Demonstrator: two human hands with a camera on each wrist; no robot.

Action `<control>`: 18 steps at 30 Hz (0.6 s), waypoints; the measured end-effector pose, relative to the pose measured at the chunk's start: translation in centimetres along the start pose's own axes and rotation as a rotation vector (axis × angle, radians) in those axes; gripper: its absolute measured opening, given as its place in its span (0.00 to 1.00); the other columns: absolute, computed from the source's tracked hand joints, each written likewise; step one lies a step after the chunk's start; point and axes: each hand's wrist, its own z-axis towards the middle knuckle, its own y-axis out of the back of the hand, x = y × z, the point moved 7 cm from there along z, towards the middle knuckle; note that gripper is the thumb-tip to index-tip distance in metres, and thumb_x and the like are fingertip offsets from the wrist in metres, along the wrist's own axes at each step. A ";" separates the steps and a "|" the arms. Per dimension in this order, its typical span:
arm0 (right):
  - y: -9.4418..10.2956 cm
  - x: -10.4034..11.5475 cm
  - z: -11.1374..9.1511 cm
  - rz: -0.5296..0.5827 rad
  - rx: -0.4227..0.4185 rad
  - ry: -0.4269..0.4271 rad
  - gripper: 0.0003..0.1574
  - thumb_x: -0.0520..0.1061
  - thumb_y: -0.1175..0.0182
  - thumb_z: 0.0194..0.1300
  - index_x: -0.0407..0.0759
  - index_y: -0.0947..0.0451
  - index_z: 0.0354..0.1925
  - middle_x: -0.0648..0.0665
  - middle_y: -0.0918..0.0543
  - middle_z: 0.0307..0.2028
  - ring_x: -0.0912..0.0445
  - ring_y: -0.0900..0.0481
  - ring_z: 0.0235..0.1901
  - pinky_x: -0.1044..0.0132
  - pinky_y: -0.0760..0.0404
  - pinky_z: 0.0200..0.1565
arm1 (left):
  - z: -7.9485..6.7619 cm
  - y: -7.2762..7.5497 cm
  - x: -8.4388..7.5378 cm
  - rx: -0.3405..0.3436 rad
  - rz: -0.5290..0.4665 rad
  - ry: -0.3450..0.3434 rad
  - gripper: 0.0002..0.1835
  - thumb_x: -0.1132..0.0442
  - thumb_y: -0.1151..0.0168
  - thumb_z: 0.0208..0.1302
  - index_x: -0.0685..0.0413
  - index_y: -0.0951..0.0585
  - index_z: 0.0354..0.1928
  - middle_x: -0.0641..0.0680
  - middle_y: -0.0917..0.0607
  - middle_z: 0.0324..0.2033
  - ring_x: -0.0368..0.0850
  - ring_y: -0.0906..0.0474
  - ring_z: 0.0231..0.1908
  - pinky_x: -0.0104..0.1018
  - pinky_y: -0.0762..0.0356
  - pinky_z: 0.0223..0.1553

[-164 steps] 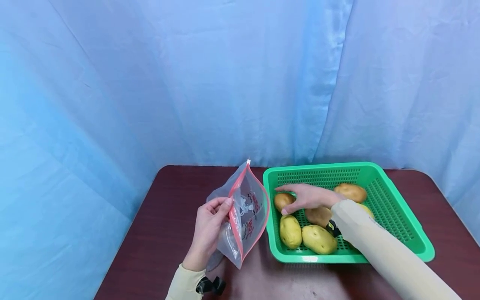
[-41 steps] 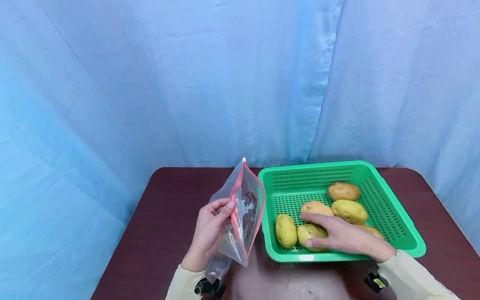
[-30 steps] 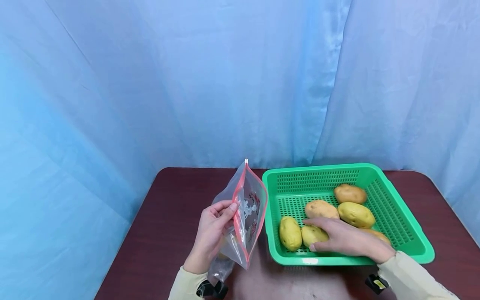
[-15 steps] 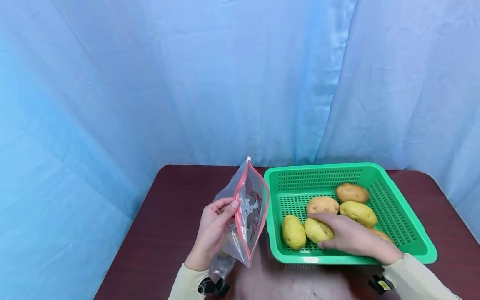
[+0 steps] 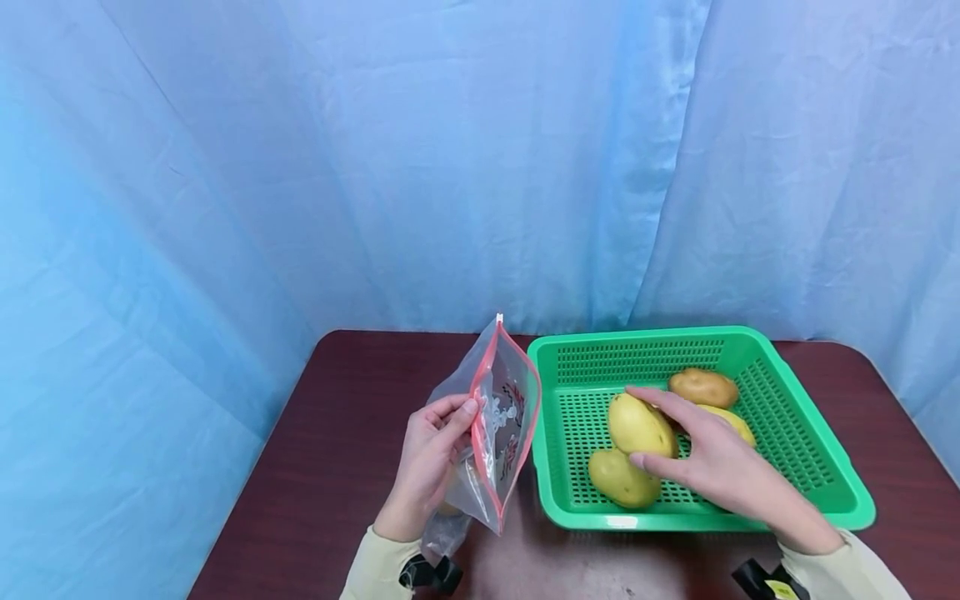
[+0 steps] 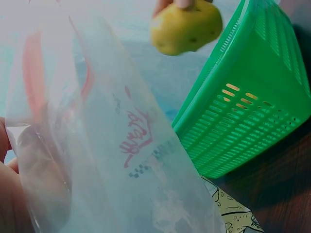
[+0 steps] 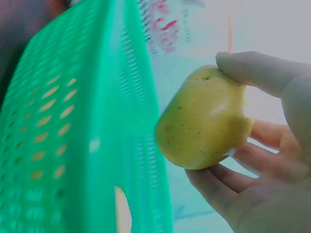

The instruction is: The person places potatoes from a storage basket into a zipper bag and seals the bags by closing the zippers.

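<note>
Right hand, pinching a yellow, oval potato above a green, rectangular, slotted plastic basket; left hand, pinching one side of a clear, pink-edged plastic bag: risk, we judge, its unheld side drooping inward and snagging the potato.

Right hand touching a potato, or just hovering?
Touching. The right wrist view shows the right hand gripping the potato, thumb on its upper edge, fingers on its lower.

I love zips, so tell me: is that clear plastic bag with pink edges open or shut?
Open. The clear plastic bag with pink edges gapes: those edges stand apart, with the left hand pinching one.
</note>
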 end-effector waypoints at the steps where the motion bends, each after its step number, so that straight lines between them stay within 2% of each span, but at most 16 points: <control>1: 0.1 0.3 0.1 0.007 -0.018 -0.003 0.47 0.55 0.24 0.62 0.52 0.31 0.74 0.45 0.21 0.62 0.58 0.18 0.49 0.64 0.17 0.42 | 0.0 0.0 0.0 -0.002 0.004 -0.001 0.10 0.68 0.37 0.73 0.70 0.16 0.49 0.52 0.14 0.32 0.39 0.21 0.29 0.30 0.18 0.34; 5: 0.3 1.8 0.3 0.050 -0.078 -0.008 0.49 0.53 0.24 0.62 0.56 0.33 0.76 0.47 0.21 0.62 0.57 0.18 0.54 0.70 0.19 0.49 | 0.0 0.1 -0.1 -0.011 0.007 0.000 0.11 0.67 0.37 0.73 0.72 0.16 0.49 0.52 0.15 0.32 0.39 0.21 0.29 0.30 0.18 0.34; 8: 0.3 2.7 0.3 0.109 -0.106 -0.011 0.49 0.51 0.24 0.63 0.59 0.35 0.77 0.48 0.20 0.60 0.60 0.18 0.54 0.74 0.21 0.51 | -0.1 0.1 0.0 -0.018 0.009 0.012 0.12 0.67 0.36 0.73 0.72 0.17 0.49 0.52 0.15 0.32 0.40 0.22 0.28 0.29 0.20 0.32; 13: 0.5 3.9 0.6 0.198 -0.136 -0.030 0.50 0.48 0.25 0.64 0.67 0.38 0.77 0.50 0.20 0.60 0.64 0.19 0.54 0.73 0.21 0.51 | -0.1 0.1 0.0 -0.024 0.019 0.009 0.13 0.66 0.36 0.73 0.73 0.17 0.49 0.52 0.15 0.30 0.40 0.24 0.26 0.28 0.25 0.29; 18: 0.3 4.8 1.0 0.316 -0.154 -0.032 0.51 0.43 0.25 0.64 0.66 0.38 0.77 0.49 0.24 0.63 0.63 0.19 0.55 0.75 0.22 0.54 | 0.0 0.1 0.1 -0.032 0.005 0.007 0.13 0.67 0.36 0.73 0.74 0.17 0.49 0.52 0.15 0.31 0.39 0.24 0.27 0.28 0.23 0.30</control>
